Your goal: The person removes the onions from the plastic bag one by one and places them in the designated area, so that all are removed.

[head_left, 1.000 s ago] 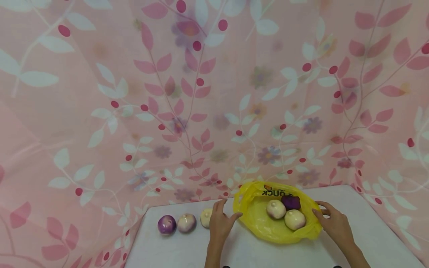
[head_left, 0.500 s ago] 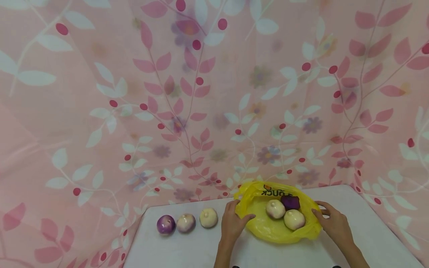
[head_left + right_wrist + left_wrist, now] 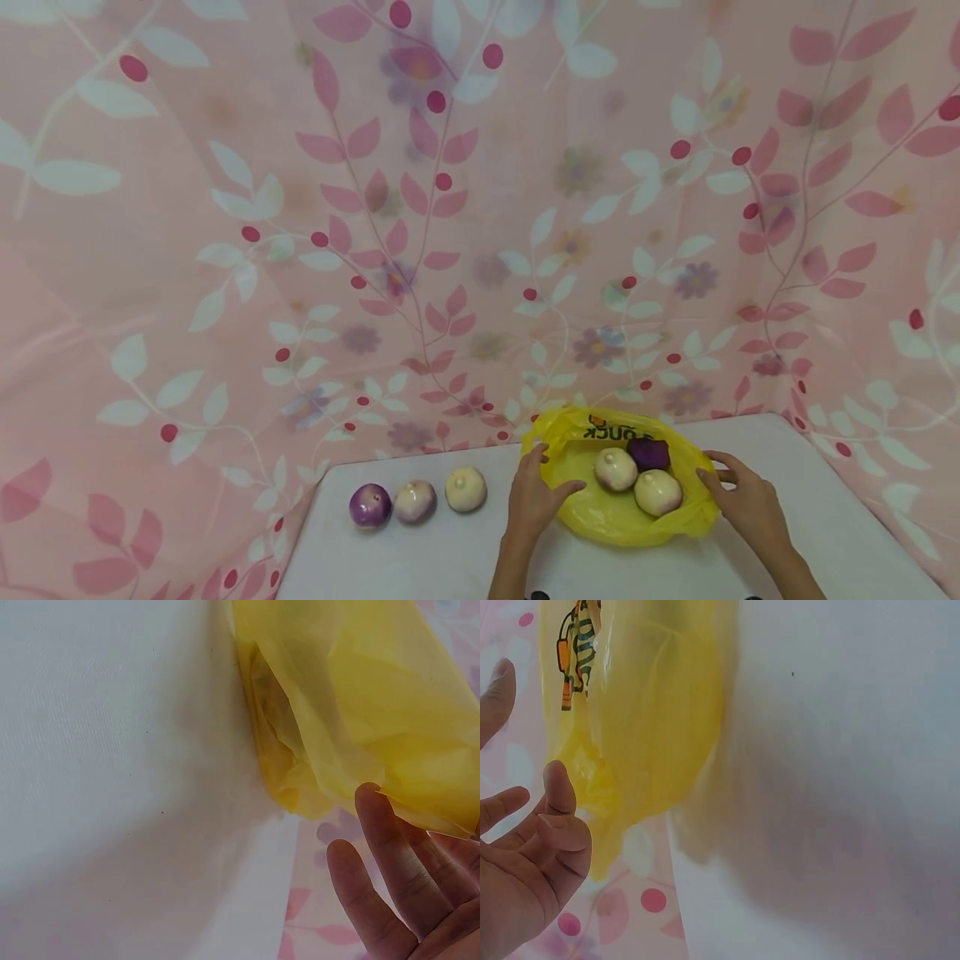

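Note:
A yellow plastic bag (image 3: pixel 611 525) with dark lettering lies on the white table, its mouth spread wide. Two pale, purple-tinged round vegetables like turnips (image 3: pixel 616 469) (image 3: pixel 658 492) rest inside, beside a dark purple piece (image 3: pixel 648 454). At the bag's left rim is my left hand (image 3: pixel 534 500), thumb out over the mouth and fingers loosely bent. The left wrist view shows those fingers (image 3: pixel 559 795) beside the yellow film, thumb apart. My right hand (image 3: pixel 750 500) pinches the right rim between thumb and fingers; film lies against its fingers (image 3: pixel 405 870) in the right wrist view.
Left of the bag, a purple round vegetable (image 3: pixel 371 506), a pale purple-tinged one (image 3: pixel 415 501) and a cream one (image 3: pixel 466 488) stand in a row. A pink curtain (image 3: pixel 480 208) with a leaf pattern hangs behind the white table (image 3: pixel 405 567).
My left hand has moved right, from beside the cream vegetable to the bag's left rim, uncovering that vegetable. My right hand stays at the right rim.

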A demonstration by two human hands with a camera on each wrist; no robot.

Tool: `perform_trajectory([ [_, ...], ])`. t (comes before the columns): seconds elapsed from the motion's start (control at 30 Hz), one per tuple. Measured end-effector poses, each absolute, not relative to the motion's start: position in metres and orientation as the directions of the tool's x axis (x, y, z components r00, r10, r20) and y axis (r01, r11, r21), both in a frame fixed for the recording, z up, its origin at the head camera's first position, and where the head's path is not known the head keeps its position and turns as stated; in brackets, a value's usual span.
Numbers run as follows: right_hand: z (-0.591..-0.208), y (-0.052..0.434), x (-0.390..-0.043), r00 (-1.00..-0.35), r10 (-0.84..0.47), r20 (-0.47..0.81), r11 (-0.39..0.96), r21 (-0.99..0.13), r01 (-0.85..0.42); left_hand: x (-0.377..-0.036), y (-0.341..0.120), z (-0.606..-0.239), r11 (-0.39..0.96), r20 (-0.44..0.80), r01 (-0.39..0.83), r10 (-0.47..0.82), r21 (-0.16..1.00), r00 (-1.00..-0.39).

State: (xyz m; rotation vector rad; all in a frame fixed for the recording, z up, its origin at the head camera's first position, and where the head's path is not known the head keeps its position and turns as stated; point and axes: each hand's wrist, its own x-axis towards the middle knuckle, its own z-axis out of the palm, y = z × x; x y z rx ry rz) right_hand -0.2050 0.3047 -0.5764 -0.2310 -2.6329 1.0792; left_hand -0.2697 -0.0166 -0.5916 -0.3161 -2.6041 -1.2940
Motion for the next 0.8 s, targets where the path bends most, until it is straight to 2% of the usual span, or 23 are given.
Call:
perform_trajectory([
  [0.33,-0.579,0.305,-0.206,-0.940,0.258,0.223,0.711,-0.703,0.028,-0.274,0.002,-0.592,0.611,0.228,0.265,0.140,0.746,-0.964],
  [0.8,-0.577,0.306,-0.205,-0.941,0.259,0.216,0.700,-0.713,0.029,-0.285,0.022,-0.594,0.629,0.210,0.278,0.182,0.726,-0.961],
])
